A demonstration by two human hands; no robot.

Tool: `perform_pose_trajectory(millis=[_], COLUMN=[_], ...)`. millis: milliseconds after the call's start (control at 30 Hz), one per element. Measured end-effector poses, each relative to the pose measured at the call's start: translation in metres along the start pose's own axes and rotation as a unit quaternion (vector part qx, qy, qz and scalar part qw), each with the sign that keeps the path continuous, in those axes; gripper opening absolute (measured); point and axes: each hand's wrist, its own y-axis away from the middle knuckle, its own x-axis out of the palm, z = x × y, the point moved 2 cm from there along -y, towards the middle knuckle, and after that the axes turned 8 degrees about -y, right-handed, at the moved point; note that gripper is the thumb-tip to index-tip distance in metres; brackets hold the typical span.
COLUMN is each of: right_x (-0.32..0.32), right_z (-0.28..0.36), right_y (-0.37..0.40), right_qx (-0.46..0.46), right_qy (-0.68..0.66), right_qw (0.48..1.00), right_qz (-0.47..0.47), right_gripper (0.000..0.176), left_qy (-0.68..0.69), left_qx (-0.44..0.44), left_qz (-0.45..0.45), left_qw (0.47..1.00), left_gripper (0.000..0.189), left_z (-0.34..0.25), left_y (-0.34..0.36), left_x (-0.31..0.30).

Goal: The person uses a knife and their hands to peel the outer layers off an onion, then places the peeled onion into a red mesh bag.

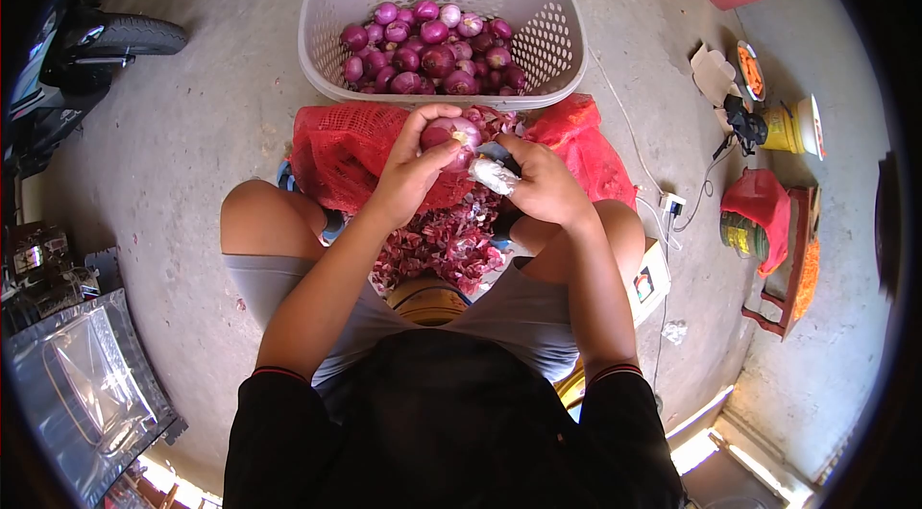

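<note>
1. A round, glossy purple-red onion (pixel 452 129) is resting in the grasp of the left hand (pixel 411 163), above the floor and just short of the near rim of the basket, about midway along it.
2. The onion is lying directly left of the right hand (pixel 545 178). It is nearly round, so no long axis is standing out; a pale end is facing toward the right hand and upward.
3. The left hand is the nearer one, touching the onion: its fingers are curling around the far side and its thumb is pressing across the near side.
4. The right hand is gripping what looks like a small grey metal blade (pixel 493 153), which is sitting just beside the onion's right side; whether they are touching cannot be told. A crinkled white wrapping (pixel 495 177) is covering what seems to be the thumb.
5. Both bare forearms are slanting inward between the bent knees, bringing the hands together.
6. Beneath the hands, a red mesh sack (pixel 336 149) and loose purple onion skins (pixel 437 245) are spreading over the grey concrete floor (pixel 206 125).
7. Beyond, a grey perforated plastic basket (pixel 325 29) is holding many shiny purple onions (pixel 437 60), gathered toward its near edge.
</note>
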Motion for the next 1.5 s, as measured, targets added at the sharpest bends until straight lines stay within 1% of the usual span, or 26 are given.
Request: perform_pose_trajectory(millis=[100, 200, 300, 400, 500, 600, 700, 800, 900, 1100, 1200, 1300, 1400, 1500], right_x=[0.001, 0.003, 0.007, 0.011, 0.009, 0.011, 0.007, 0.002, 0.003, 0.008, 0.006, 0.004, 0.003, 0.008], right_z=[0.006, 0.001, -0.003, -0.011, -0.007, -0.006, -0.002, 0.005, 0.006, -0.004, -0.006, -0.003, 0.009, 0.004], right_y=[-0.001, -0.003, -0.004, -0.006, -0.005, -0.004, -0.003, -0.001, -0.003, -0.006, -0.006, -0.004, 0.000, -0.002], right_qx=[0.010, -0.004, -0.026, -0.008, -0.002, -0.071, -0.060, -0.058, -0.028, -0.069, -0.017, -0.065, -0.146, -0.133], right_qy=[0.019, 0.009, -0.025, -0.052, -0.028, -0.007, 0.015, 0.026, 0.049, -0.024, -0.010, 0.037, 0.083, 0.095], right_qw=[1.000, 1.000, 0.999, 0.998, 0.999, 0.997, 0.998, 0.998, 0.998, 0.997, 1.000, 0.997, 0.986, 0.986], right_qz=[0.002, 0.007, -0.011, 0.025, 0.039, 0.041, 0.010, -0.031, -0.021, -0.020, 0.020, -0.004, 0.018, 0.038], right_gripper=[0.034, 0.034, 0.031, 0.028, 0.028, 0.029, 0.031, 0.033, 0.034, 0.026, 0.020, 0.016, 0.015, 0.022], left_qy=[-0.068, -0.076, -0.073, -0.077, -0.072, -0.020, -0.021, -0.079, -0.076, -0.078, -0.089, -0.068, 0.019, 0.013], left_qx=[0.017, 0.030, 0.039, 0.046, 0.047, 0.040, 0.050, 0.060, 0.064, 0.053, 0.056, 0.044, 0.018, 0.039], left_qz=[0.000, -0.001, -0.001, 0.002, 0.001, -0.002, 0.004, -0.007, -0.002, -0.002, -0.002, 0.003, -0.012, -0.004], left_qw=[0.998, 0.997, 0.997, 0.996, 0.996, 0.999, 0.998, 0.995, 0.995, 0.996, 0.994, 0.997, 1.000, 0.999], left_gripper=[0.037, 0.036, 0.036, 0.036, 0.037, 0.037, 0.037, 0.036, 0.036, 0.035, 0.035, 0.034, 0.034, 0.034], left_z=[0.002, 0.003, 0.003, 0.004, 0.005, 0.002, 0.001, 0.002, 0.001, 0.001, 0.002, 0.004, 0.002, -0.006], left_y=[-0.002, -0.001, -0.001, -0.001, -0.001, -0.003, -0.003, -0.001, -0.001, 0.000, -0.001, 0.000, -0.001, -0.002], left_x=[-0.003, -0.002, -0.001, -0.002, -0.005, -0.003, -0.003, -0.006, -0.003, -0.001, -0.004, -0.004, -0.002, 0.002])
